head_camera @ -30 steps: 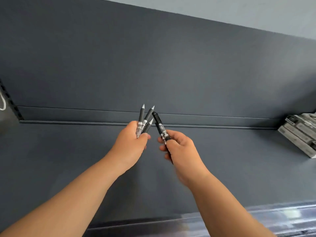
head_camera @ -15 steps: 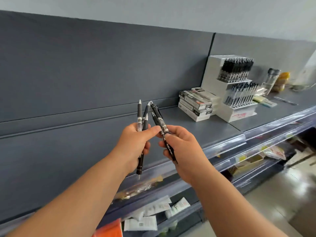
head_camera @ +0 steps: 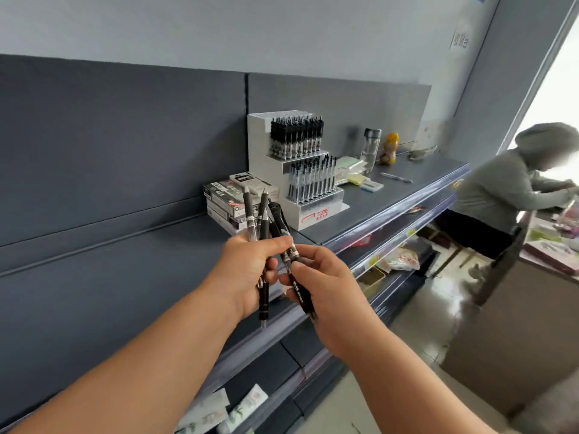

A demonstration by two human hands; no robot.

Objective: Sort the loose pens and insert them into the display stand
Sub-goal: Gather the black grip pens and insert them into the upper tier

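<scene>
Locate the loose pens [head_camera: 249, 214] as a fanned bundle, tips up, clamped in the curled fingers of the left hand [head_camera: 247, 270], with lower ends protruding beneath the fist. Locate one further black pen [head_camera: 300, 292] pinched between thumb and fingertips of the right hand [head_camera: 329, 296], crossing against the bundle just beside the left thumb.

Expect slippage, given the uneven fan and the contact between the two holds during separation. Guard against a drop onto the shelf [head_camera: 391, 202] or past its edge to the lower tiers. Guard also against mis-sorting: near-identical dark barrels, markings too small to read here.

Find the display stand [head_camera: 263, 158] apart from both hands, ahead and to the right, upright on the shelf, with both tiers densely filled. Expect difficulty locating a free slot, and a risk of knocking neighbouring pens. Avoid the stacked boxes [head_camera: 225, 198] just beside the stand, directly behind the pen tips in this view.
</scene>
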